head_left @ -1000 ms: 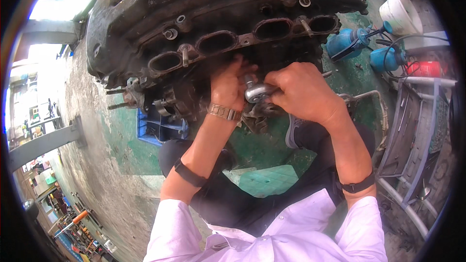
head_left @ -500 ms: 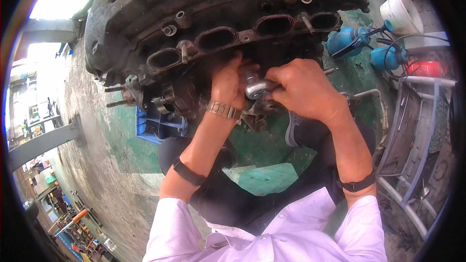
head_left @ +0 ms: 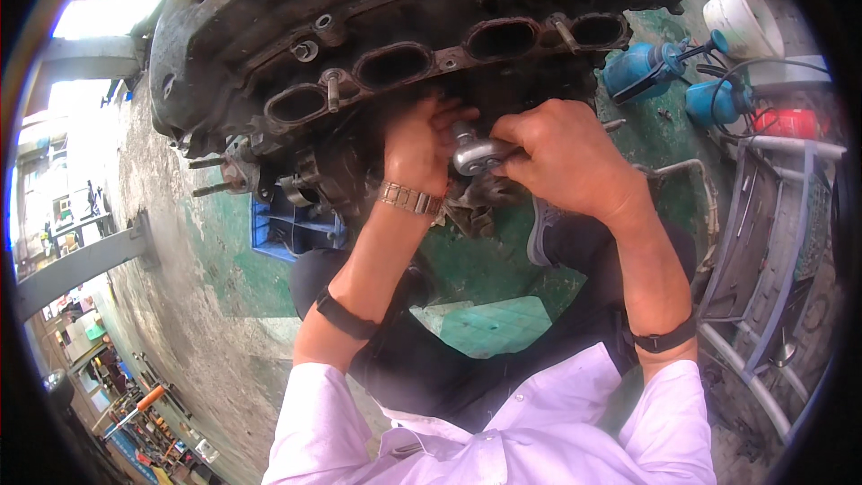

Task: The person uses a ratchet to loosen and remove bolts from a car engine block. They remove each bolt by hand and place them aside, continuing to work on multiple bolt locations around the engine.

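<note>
Ratchet (head_left: 474,158) (in the right hand (head_left: 573,162)) has edged slightly upward in view.

The engine (head_left: 215,63) spanned the far side of the floor (head_left: 229,278), its row of four ports (head_left: 449,64) along the near edge. One stud (head_left: 333,92) stood between the two leftmost ports, another between the two rightmost. Before that edge, the ratchet (head_left: 474,158) lay between the left hand (head_left: 420,139) and the right hand (head_left: 570,157), its handle in the latter. A crate (head_left: 274,251) sat before the engine's left half. Beyond its right end stood a bucket (head_left: 738,22), behind a cart frame (head_left: 801,238).
</note>
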### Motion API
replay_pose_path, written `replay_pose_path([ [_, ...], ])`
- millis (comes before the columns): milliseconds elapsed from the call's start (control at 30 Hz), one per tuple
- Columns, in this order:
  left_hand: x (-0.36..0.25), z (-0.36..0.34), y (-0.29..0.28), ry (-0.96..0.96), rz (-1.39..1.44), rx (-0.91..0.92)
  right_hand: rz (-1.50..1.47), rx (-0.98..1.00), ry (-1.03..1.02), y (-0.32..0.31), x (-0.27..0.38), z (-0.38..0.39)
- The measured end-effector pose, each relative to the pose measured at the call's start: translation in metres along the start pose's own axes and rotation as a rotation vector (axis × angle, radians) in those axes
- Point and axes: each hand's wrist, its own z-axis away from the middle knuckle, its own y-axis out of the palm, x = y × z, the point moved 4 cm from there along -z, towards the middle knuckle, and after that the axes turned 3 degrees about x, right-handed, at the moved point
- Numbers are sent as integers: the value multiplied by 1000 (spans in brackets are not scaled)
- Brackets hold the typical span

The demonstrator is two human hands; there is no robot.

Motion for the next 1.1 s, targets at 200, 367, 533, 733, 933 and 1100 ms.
replay_pose_path([
  [200,3,-3,0,-120,172,58,-16,-7,-8,-1,0,-1],
  [367,-4,0,-4,-12,-103,-17,15,10,-5,0,1,-1],
  [533,-6,7,-1,31,-43,-58,-14,5,1,-1,1,0],
  [733,4,4,-8,-152,38,-168,-18,11,12,-3,-1,1],
  [933,2,1,-6,-61,-63,-38,-6,13,2,-2,-2,0],
  [1100,0,0,-8,-29,-79,26,-6,44,12,0,-3,1],
])
